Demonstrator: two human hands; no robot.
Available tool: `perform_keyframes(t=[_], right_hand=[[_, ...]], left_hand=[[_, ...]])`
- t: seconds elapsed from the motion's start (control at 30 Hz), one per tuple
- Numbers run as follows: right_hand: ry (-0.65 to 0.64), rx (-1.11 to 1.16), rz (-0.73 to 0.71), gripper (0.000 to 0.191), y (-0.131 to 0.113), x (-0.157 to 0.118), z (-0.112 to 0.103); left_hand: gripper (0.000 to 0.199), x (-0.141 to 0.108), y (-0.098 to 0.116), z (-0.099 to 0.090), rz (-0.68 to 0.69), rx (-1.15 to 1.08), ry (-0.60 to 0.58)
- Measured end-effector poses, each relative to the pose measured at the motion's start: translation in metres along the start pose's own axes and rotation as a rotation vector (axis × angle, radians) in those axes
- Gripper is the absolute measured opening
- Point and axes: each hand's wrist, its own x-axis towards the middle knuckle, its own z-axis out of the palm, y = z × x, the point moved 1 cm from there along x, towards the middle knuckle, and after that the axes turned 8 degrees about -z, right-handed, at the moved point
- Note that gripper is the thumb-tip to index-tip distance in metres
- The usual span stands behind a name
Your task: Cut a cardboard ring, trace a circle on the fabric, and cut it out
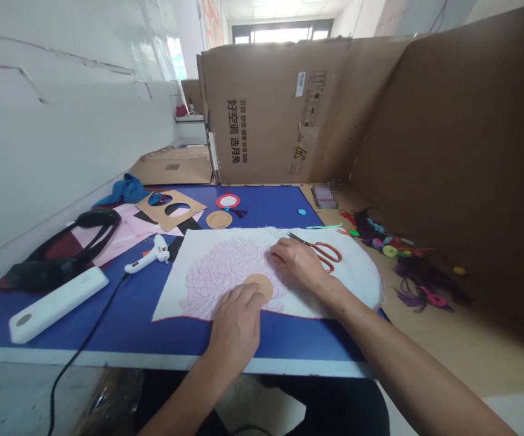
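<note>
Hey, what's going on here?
A person is working with both hands at a blue table. The left hand rests against the edge of a tan disc on a white cloth drawn with a pink flower. The right hand lies on the cloth beside orange-handled scissors. A white glue gun lies left of the cloth.

Blue table (121, 327) with craft supplies

A white cloth (353, 290) lies under the left hand (235, 327) and right hand (298, 263); a glue gun (148, 254) and white power strip (55, 303) lie left of them, and a cardboard stencil (171, 209) lies beyond.
</note>
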Motion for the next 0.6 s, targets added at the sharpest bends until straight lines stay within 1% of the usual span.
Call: perform_keyframes(t=[0.13, 0.27, 0.47, 0.6], right_hand=[[0.006, -0.001, 0.005, 0.028, 0.000, 0.000, 0.002], [0.024, 0.017, 0.013, 0.028, 0.002, -0.001, 0.000], [0.018, 0.086, 0.058, 0.022, 0.001, -0.004, -0.014], [0.070, 0.153, 0.071, 0.021, -0.005, -0.010, -0.025]], left_hand=[[0.036, 0.002, 0.002, -0.003, -0.003, 0.006, 0.002], [0.039, 0.010, -0.001, -0.010, -0.004, 0.005, -0.048], [0.038, 0.030, -0.012, -0.019, 0.032, -0.036, -0.138], [0.033, 0.039, -0.017, -0.020, 0.058, -0.063, -0.142]])
